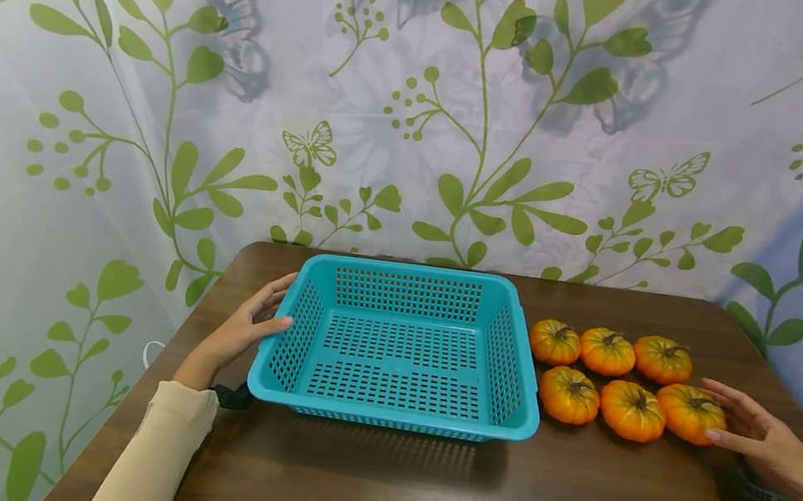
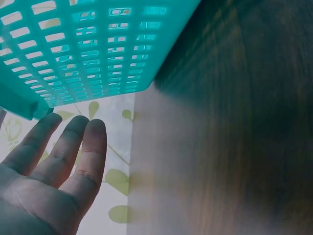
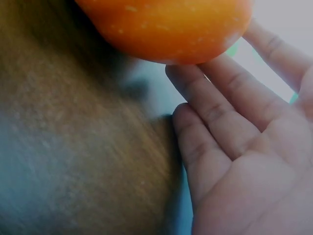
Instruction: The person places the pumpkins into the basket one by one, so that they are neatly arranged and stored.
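Note:
A turquoise plastic basket (image 1: 392, 416) with slotted walls stands on the table, nothing inside it. My left hand (image 1: 244, 333) is at its left side, thumb tip against the rim and the other fingers stretched toward the far left corner. In the left wrist view, those fingers (image 2: 90, 161) are nearly straight below the basket wall (image 2: 98, 54). My right hand (image 1: 763, 433) is beside the front-row rightmost orange pumpkin (image 1: 690, 413), thumb at its near side, fingers behind. The right wrist view has fairly straight fingers (image 3: 210, 110) reaching to the pumpkin (image 3: 171, 29), touching or almost touching it.
Several more small pumpkins make two rows of three with it, right of the basket: back ones (image 1: 554, 342), (image 1: 607, 352), (image 1: 662, 359) and front ones (image 1: 568, 395), (image 1: 632, 411). The brown table (image 1: 371, 497) ends at a leaf-and-butterfly patterned curtain (image 1: 388, 115).

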`<state>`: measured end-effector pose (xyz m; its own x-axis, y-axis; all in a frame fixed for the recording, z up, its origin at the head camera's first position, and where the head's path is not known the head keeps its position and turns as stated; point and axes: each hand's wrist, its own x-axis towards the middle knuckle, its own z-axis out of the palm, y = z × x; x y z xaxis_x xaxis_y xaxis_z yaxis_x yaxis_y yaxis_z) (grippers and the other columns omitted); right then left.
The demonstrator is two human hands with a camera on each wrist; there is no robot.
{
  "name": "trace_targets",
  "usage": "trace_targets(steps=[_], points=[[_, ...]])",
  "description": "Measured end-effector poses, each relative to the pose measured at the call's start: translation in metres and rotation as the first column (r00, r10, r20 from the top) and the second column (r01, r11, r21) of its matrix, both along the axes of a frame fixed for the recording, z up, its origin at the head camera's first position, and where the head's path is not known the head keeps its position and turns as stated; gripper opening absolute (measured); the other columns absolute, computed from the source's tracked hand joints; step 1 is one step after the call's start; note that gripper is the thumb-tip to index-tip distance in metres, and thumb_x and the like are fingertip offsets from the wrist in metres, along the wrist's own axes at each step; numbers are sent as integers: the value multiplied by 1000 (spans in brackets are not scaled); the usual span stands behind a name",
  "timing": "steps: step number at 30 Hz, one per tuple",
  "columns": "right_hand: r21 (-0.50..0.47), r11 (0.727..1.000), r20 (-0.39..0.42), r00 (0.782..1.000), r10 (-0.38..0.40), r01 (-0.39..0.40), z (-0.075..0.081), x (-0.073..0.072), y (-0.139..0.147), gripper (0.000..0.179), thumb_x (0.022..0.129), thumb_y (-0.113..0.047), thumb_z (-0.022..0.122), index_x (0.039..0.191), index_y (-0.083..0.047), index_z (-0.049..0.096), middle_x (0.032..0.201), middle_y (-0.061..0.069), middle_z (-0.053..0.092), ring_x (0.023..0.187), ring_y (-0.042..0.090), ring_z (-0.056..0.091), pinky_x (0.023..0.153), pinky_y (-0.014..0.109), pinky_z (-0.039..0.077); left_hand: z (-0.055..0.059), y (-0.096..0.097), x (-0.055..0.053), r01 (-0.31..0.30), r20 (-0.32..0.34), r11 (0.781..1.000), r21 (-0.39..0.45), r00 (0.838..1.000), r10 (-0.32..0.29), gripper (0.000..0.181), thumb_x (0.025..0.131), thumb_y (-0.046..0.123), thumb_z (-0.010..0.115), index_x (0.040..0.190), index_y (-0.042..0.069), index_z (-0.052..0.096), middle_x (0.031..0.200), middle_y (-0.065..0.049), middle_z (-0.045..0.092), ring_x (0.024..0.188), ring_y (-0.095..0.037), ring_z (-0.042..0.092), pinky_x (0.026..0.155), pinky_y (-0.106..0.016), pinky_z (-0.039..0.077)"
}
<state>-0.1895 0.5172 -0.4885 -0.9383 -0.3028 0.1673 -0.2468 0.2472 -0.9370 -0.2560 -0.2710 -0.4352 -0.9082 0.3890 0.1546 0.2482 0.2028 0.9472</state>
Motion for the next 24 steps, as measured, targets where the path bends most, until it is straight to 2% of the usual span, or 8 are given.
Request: trace_targets(steps=[5,15,20,24], points=[[45,999,-2,1000,-15,15,2,-1,-1,78,101,19,53,158,-32,45,143,-33,51,123,-18,48,87,9,47,-1,1,1,-20,11,1000,-10,1000,20,77,108,12,59,174,11,20,172,-30,26,154,-56,29,114,-72,36],[-1,1000,14,999,32,-32,4,-1,-3,76,100,22,52,157,-28,50,144,-28,54,124,-13,53,87,14,52,-2,3,2,-26,14,999,-19,1000,26,78,108,15,61,174,13,19,170,-31,27,152,-56,32,107,-63,47],[75,997,13,1000,3,-4,5,1,-4,77,100,19,54,158,-31,47,143,-33,51,122,-17,51,85,14,52,-2,6,1,-20,16,1000,-16,1000,20,78,108,15,61,174,13,19,168,-31,30,148,-55,37,104,-59,49],[127,991,15,999,-37,35,5,3,-6,76,101,17,57,157,-33,47,141,-36,49,120,-18,50,84,14,52,-3,8,1,-31,7,999,-29,999,31,77,107,15,61,173,13,22,170,-29,29,150,-53,34,108,-64,45]])
